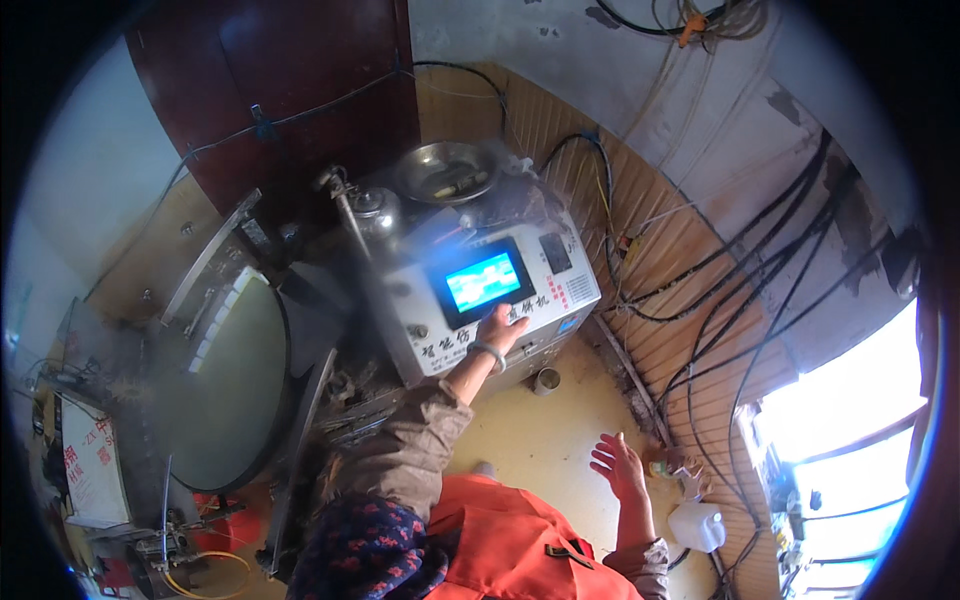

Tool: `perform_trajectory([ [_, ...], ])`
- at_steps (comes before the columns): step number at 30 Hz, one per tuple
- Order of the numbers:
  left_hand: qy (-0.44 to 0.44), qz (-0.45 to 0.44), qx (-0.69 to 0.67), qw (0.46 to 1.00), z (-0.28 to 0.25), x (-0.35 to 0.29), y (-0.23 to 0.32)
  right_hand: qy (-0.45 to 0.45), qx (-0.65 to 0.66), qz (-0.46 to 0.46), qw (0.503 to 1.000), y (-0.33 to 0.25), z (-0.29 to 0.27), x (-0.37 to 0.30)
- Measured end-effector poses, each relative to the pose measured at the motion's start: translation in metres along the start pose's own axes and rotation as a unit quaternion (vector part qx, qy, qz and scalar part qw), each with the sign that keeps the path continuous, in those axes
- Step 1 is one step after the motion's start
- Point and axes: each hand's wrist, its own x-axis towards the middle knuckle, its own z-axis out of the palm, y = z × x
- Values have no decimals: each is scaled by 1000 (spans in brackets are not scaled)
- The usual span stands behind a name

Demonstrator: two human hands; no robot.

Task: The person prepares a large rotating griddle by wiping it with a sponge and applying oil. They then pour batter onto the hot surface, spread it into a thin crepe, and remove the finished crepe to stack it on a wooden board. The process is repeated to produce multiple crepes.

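Observation:
My left hand (pixel 499 330) reaches to the front of a white metal control box and touches the lower edge of its lit blue screen (pixel 482 282). It holds nothing; a finger and the thumb stand apart, and the other fingers are partly hidden. A pale bangle (pixel 489 353) circles that wrist. The control box (pixel 405 335) has a black-framed screen, a dark square panel and printed markings. My right hand (pixel 624 470) hangs above the floor at the lower right, fingers spread, with nothing in it. A large round dark griddle plate (pixel 225 385) lies to the left of the box.
A metal bowl (pixel 425 190) and a lidded metal pot (pixel 376 212) stand on top of the machine. A small cup (pixel 546 380) sits on the floor below it. Black cables (pixel 735 270) hang along the right wall. A white plastic jug (pixel 697 527) stands near my right hand.

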Motion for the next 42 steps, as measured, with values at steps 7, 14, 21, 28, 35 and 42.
perform_trajectory([
  [7, 96, 49, 138, 985, 23, 150, 80, -73, -33, 53, 995, -63, 15, 96],
  [14, 189, -9, 208, 960, 46, 238, 108, -173, -63, 34, 982, -150, 35, 226],
  [21, 143, 11, 185, 972, 64, 268, 82, -252, -116, 57, 959, -222, 88, 330],
  [28, 251, -7, 360, 898, -40, 201, 39, -288, -133, 50, 947, -274, 169, 365],
  [35, 158, 15, 422, 893, -93, 206, -16, -290, -168, -54, 941, -265, 196, 373],
  [42, 88, -75, 330, 937, -96, 176, 24, -364, -203, -16, 909, -245, 204, 354],
])
